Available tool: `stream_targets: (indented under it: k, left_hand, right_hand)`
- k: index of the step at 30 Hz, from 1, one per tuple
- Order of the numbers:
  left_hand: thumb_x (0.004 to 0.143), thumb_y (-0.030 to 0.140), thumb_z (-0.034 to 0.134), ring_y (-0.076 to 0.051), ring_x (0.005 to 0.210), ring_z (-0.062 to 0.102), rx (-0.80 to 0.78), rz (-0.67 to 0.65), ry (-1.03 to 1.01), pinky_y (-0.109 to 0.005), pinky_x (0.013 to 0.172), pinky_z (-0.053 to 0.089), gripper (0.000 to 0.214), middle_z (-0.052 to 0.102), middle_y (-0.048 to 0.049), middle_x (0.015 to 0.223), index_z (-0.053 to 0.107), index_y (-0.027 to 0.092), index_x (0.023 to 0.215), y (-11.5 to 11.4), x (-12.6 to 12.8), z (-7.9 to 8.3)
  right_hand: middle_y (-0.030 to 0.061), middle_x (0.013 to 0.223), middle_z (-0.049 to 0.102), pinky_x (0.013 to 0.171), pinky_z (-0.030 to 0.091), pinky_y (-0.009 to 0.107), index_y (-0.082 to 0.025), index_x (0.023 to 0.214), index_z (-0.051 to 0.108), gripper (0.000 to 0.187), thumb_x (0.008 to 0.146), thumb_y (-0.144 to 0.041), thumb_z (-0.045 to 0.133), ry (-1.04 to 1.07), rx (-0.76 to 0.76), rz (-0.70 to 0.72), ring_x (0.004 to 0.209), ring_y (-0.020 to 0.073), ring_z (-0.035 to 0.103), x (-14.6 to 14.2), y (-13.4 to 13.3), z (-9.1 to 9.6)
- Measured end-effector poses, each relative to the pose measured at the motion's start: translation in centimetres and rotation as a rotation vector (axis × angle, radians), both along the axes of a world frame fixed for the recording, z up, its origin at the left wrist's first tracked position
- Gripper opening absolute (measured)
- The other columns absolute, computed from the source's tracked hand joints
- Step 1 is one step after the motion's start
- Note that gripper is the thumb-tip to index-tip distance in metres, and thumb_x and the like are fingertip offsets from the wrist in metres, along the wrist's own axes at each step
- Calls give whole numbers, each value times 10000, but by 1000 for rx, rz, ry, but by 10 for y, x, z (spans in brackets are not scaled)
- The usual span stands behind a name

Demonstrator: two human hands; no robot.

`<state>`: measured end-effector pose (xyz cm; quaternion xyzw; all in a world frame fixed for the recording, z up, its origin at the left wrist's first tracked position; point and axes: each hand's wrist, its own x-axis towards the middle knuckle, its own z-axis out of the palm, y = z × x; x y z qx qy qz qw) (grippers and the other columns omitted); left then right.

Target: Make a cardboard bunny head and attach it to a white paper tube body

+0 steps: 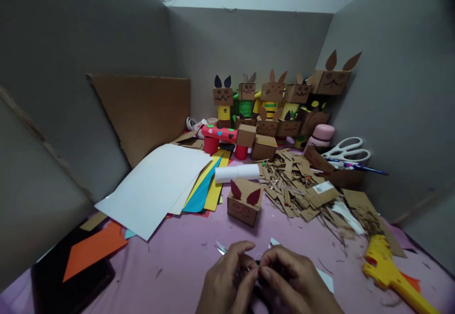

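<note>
My left hand and my right hand meet low in the middle, just above the pink tabletop. Both are closed, thumbs and fingers pinched together over something small and partly reddish that I cannot make out. Scissors blades poke out past my left hand, and dark loops show beneath the hands. Whether the scissors lie on the table or are held is hidden. Beyond the hands stands a small cardboard box head with dark red paper ears and a drawn face. Bits of white paper lie under and beside my right hand.
White sheets and coloured paper spread at left, near orange paper. A white paper roll lies mid-table. Cardboard scraps and a yellow glue gun are at right. Several cardboard animal figures stand behind.
</note>
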<state>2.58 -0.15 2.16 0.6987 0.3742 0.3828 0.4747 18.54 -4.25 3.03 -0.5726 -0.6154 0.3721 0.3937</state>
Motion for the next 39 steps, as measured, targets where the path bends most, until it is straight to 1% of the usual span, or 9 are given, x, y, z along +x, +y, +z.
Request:
stream_targets:
  k: [5,10,16,19,22,25,30,35,39]
  left_hand:
    - [853,220,492,-180,802,642,-5,-7,-10,-299,734,456,219,691,-25,835,552,258,1061,-1,1,-2]
    - [840,193,526,-152,695,600,-205,-60,-116,-275,669,442,225,650,11,727,523,222,1063,2,2,3]
    - [833,282,596,-173,690,616,-424,-110,-358,-311,657,466,272,627,8,730,485,201,1068,4,4,-2]
    - [816,333,645,-177,704,630,-464,-119,-402,-309,672,467,303,643,1,733,509,197,1050,4,5,-1]
    - [791,342,682,-181,743,633,-469,-92,-398,-308,701,467,287,653,-19,780,565,191,1005,4,5,-2]
    - [769,345,702,-181,729,628,-452,-80,-342,-309,697,466,233,665,-49,805,628,171,906,5,5,-5]
    - [752,339,717,-181,636,653,-498,-128,-320,-288,625,476,206,696,-49,674,648,146,775,4,6,-1]
    - [769,310,698,-162,603,644,-486,-91,-318,-265,590,480,180,691,-40,646,652,141,728,3,7,7]
    - [761,309,706,-162,616,643,-483,-80,-323,-262,593,479,172,686,-37,652,661,148,723,3,7,5]
  right_hand:
    - [5,682,537,579,378,262,-201,786,500,307,906,-467,406,24,-41,21,626,157,464,-2,1,-1]
    - [-23,639,466,524,330,241,-209,768,464,402,904,-577,376,75,-59,18,591,136,405,-5,1,-5]
    - [-67,594,423,466,278,218,-210,766,454,431,838,-633,499,459,-123,-43,494,84,346,-16,2,-17]
    - [-77,609,453,465,263,203,-204,772,458,431,797,-613,591,643,-160,-76,471,57,361,-19,3,-17]
    - [-81,608,483,459,250,193,-199,777,478,419,780,-585,640,738,-177,-102,459,44,373,-21,3,-15]
    - [-86,594,479,451,264,186,-187,783,490,418,789,-578,636,732,-175,-102,451,39,367,-21,3,-13]
    - [-91,585,457,451,284,187,-179,789,495,427,792,-586,625,707,-159,-99,457,42,366,-21,2,-11]
    - [-71,602,487,459,290,192,-177,786,502,439,773,-593,641,698,-162,-115,468,49,395,-23,1,-7]
    - [-72,593,471,476,292,200,-181,775,504,452,758,-610,644,683,-155,-138,487,61,395,-24,0,-5]
